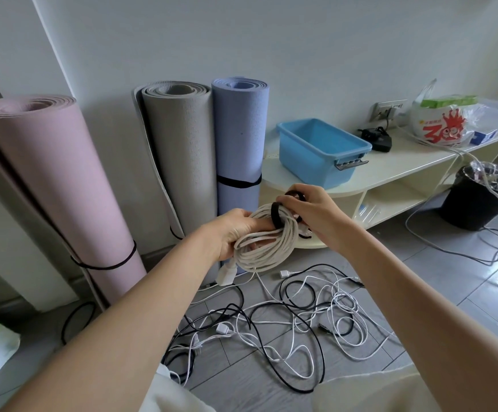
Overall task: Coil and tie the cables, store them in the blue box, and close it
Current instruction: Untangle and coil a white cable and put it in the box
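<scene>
The left hand [232,233] was clamped around one side of a coiled off-white cable [264,245], fingers curled through the loops, holding the bundle up in front of the low cream shelf unit [390,173]. The right hand [310,209] pinched a black strap [278,214] already looped over the top of the coil, its free end curling up above the knuckles. From where I stood, the wrapping looked half done; to finish it well the strap wanted pulling snug across all the strands before its end was pressed down, with the left hand keeping the loops bunched so none slipped free. The cable's white plug [227,273] hung loose beneath and might have been tucked in. The blue box [320,151] sat open on the shelf unit, near the hands; I saw no lid. A tangle of black and white cables [286,319] lay on the floor tiles, not yet coiled.
</scene>
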The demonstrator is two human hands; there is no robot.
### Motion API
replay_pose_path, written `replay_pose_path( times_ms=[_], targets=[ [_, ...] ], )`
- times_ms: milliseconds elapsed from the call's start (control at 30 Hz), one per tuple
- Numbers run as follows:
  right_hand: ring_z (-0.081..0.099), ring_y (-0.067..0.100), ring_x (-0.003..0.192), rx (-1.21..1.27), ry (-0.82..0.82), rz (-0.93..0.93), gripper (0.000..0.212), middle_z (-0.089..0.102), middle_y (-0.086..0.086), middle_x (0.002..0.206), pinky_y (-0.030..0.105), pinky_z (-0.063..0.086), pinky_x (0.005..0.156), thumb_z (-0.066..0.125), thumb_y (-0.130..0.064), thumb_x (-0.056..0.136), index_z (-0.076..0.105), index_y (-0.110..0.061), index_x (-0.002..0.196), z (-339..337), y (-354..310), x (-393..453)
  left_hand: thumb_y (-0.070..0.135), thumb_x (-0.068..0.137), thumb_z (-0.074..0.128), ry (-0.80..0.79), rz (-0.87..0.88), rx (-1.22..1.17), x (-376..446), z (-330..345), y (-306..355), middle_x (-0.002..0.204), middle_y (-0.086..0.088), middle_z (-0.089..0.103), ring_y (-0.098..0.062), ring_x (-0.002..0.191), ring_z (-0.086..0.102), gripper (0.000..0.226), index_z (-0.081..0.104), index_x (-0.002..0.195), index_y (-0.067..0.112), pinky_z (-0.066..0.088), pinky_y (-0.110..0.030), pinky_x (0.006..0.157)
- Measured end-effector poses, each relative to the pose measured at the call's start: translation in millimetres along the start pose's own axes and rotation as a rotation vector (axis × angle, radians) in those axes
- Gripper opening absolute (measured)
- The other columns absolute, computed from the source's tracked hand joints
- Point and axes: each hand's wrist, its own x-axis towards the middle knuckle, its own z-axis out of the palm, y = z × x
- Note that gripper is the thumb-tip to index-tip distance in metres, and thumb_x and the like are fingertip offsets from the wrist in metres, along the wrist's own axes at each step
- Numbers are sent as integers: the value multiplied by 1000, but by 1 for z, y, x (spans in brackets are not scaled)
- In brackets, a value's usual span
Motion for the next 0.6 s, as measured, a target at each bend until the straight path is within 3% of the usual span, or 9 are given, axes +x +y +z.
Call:
replay_pose_path(
  times_ms=[133,233,400,500,600],
  targets=[
    [42,25,64,-9,26,-28,18,47,14,72,27,31,48,59,-14,89,54,-8,73,0,-1,0,9,82,69,36,9,8,3,1,-1,60,-6,61,-9,42,49,13,60,73,6,37,-16,41],
    [45,25,59,-36,32,-27,19,50,12,67,27,36,47,59,-13,89,54,-10,71,0,-2,2,8,80,71,118,45,10,5,2,-2,48,0,56,-6,32,38,19,57,68,12,29,-12,33],
    [49,18,59,41,27,16,21,53,10,68,24,38,50,56,-8,90,52,-10,70,-2,0,0,-2,77,72,193,156,89,7,0,-5,57,-2,56,-11,48,50,23,55,73,12,42,-17,45],
    [44,14,53,105,30,28,23,49,9,65,19,34,43,54,-4,89,51,-10,67,-5,-3,0,-2,78,71,136,243,185,5,0,-2,64,-3,62,-10,55,56,13,62,76,7,47,-16,52],
    [42,16,53,160,-19,47,23,46,7,61,25,32,47,52,-3,88,50,-9,66,-4,-7,2,-3,83,62,-65,157,88,-3,-7,6,65,-4,67,-9,54,62,4,63,81,0,52,-17,56]
  ],
)
